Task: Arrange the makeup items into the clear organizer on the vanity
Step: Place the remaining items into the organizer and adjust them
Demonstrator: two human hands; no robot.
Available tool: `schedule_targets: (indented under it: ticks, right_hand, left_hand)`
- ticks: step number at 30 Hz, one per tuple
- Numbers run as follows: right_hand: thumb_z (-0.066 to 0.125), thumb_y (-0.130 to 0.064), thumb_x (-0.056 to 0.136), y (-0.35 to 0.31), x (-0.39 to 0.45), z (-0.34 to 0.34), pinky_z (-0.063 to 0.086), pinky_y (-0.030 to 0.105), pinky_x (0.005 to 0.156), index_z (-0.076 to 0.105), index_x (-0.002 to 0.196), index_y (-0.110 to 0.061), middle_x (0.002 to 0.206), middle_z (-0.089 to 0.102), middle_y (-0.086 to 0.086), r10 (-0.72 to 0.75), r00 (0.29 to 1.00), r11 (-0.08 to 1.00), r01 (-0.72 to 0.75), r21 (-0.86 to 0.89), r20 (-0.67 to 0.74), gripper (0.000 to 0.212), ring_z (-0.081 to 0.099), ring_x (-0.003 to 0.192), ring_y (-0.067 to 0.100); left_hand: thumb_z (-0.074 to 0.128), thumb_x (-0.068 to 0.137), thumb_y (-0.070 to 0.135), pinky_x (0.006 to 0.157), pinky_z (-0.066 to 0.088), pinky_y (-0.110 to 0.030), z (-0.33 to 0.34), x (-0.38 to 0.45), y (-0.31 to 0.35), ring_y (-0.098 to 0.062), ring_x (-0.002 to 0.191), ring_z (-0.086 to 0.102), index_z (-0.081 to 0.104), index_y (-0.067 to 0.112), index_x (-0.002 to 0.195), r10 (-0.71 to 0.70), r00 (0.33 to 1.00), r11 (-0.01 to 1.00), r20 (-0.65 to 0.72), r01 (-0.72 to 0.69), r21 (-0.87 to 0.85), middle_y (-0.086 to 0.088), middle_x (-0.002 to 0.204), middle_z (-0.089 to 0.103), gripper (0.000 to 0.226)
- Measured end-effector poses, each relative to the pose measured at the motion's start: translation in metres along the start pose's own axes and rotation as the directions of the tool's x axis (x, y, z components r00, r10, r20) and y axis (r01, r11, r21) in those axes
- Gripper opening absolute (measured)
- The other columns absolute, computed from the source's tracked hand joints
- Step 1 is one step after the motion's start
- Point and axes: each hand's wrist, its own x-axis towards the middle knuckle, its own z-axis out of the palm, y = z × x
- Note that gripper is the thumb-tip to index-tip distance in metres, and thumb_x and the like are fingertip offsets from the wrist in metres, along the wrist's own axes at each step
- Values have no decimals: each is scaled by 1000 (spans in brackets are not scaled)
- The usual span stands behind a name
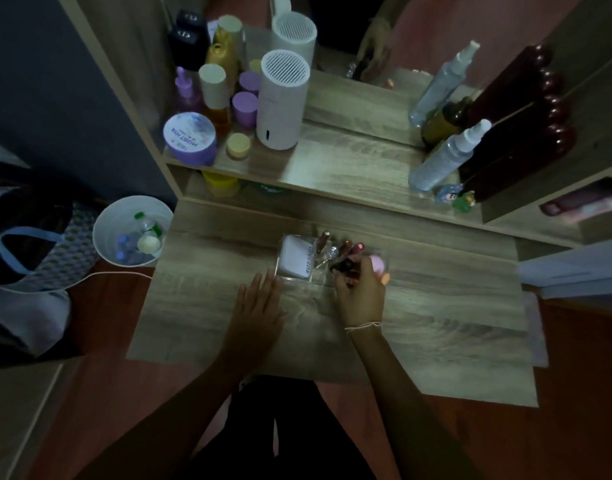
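The clear organizer [299, 279] stands on the wooden vanity top [436, 323]. A white compact box [296, 258] lies in its left part. Several lip tubes [346, 247] stand upright in its middle slots, and a pink sponge [378, 264] rests at its right end. My right hand [361, 289] is over the organizer's right side, fingers closed on a dark makeup tube [342, 265] that is partly hidden. Flat on the vanity with fingers apart, my left hand [259, 306] lies just left of the organizer's front corner.
On the upper shelf stand a white cylindrical device [283, 102], purple jars [190, 137], bottles, a spray bottle [448, 159] and small figurines [456, 197]. A mirror rises behind them. A white bin [133, 230] and bags sit on the floor to the left.
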Motion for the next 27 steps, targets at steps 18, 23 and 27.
schedule_targets:
  ticks: [18, 23, 27]
  right_hand:
    - [61, -4, 81, 2, 11, 14, 54, 44, 80, 64, 106, -5, 103, 70, 18, 13, 999, 992, -8, -122, 38, 25, 65, 94, 37]
    - [61, -4, 82, 2, 10, 14, 52, 39, 77, 64, 105, -5, 105, 69, 16, 15, 999, 990, -10, -139, 36, 23, 64, 96, 34]
    - [59, -5, 83, 2, 9, 12, 51, 37, 80, 63, 110, -8, 108, 69, 15, 20, 999, 990, -14, -139, 40, 28, 64, 98, 33]
  left_hand:
    - [37, 87, 42, 101, 34, -59, -14, 1, 2, -41, 132, 36, 34, 4, 138, -8, 998, 1000, 60, 8, -7, -19, 144, 41, 64]
    - [37, 88, 42, 103, 32, -58, -15, 0, 4, -39, 133, 35, 29, 5, 140, -23, 997, 999, 68, 25, -24, -17, 146, 38, 65]
    - [30, 91, 45, 103, 33, -58, -15, -3, 4, -39, 133, 34, 28, 3, 141, -30, 996, 999, 84, 32, -24, -18, 146, 37, 65]
